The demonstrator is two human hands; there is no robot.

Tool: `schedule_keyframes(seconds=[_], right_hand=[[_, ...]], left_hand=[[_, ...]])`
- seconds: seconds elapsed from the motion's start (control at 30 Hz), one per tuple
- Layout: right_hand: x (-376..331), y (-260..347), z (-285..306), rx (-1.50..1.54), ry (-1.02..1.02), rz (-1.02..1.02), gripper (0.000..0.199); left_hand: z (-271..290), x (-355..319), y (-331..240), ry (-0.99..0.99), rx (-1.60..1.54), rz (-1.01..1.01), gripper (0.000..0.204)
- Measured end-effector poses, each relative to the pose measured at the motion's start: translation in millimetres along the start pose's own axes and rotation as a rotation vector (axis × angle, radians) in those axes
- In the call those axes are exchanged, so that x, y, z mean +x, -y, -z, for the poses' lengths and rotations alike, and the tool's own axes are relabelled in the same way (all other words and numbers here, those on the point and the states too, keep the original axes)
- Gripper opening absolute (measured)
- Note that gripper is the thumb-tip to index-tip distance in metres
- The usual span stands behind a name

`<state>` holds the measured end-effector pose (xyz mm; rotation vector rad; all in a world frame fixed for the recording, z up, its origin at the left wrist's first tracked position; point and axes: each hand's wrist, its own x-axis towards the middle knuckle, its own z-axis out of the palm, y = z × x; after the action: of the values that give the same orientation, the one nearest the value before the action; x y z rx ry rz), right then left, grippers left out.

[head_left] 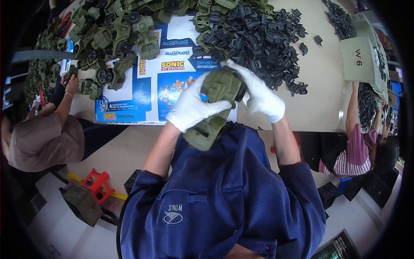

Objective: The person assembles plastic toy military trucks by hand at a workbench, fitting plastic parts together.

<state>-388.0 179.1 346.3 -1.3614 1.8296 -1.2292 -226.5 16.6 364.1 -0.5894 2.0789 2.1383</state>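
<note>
An olive-green toy military vehicle (219, 88) is held tilted in front of my chest, over the table's near edge. My left hand (189, 105), in a white glove, is wrapped round its left side with the thumb across the body. My gloved right hand (262, 95) grips the far right end, its fingers by a dark wheel; some fingertips are hidden behind the toy. Just beyond my hands lies a heap of small black plastic parts (254, 47). Similar green toy vehicles (105, 39) with black wheels are piled at the far left.
A blue and white printed cardboard sheet (129, 98) covers part of the table. Co-workers work at the left (47, 138) and right (355, 146). A pale green bin (358, 60) stands at the right edge. A red stool (97, 185) is on the floor.
</note>
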Motion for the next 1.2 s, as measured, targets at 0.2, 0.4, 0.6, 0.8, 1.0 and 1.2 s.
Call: schedule_keyframes(seconds=[0.2, 0.4, 0.6, 0.8, 1.0, 1.2], right_hand=[[-1.2, 12.4, 0.4, 0.145, -0.079, 0.029, 0.109], [-5.6, 28.7, -16.9, -0.227, -0.296, 0.105, 0.103], [-0.7, 35.5, -58.3, -0.031, -0.625, 0.260, 0.057], [-12.1, 16.5, -72.7, -0.087, -0.574, -0.053, 0.042], [-77.8, -69.9, 64.0, 0.344, -1.290, -0.386, 0.042], [-143.9, -115.7, 134.8, 0.261, -1.552, -0.534, 0.055]], left_hand=[[0.6, 22.5, 11.4, -0.201, 0.200, -0.591, 0.094], [-18.9, 20.0, 10.7, -0.198, -0.164, -0.465, 0.078], [-11.2, 13.1, -0.8, -0.246, 0.073, -0.643, 0.041], [-15.5, 29.2, 48.5, -0.243, -0.024, -0.350, 0.024], [104.6, 89.9, 24.6, -0.852, 0.667, -0.479, 0.051], [268.2, 131.3, 5.7, -1.006, 1.181, 0.097, 0.115]])
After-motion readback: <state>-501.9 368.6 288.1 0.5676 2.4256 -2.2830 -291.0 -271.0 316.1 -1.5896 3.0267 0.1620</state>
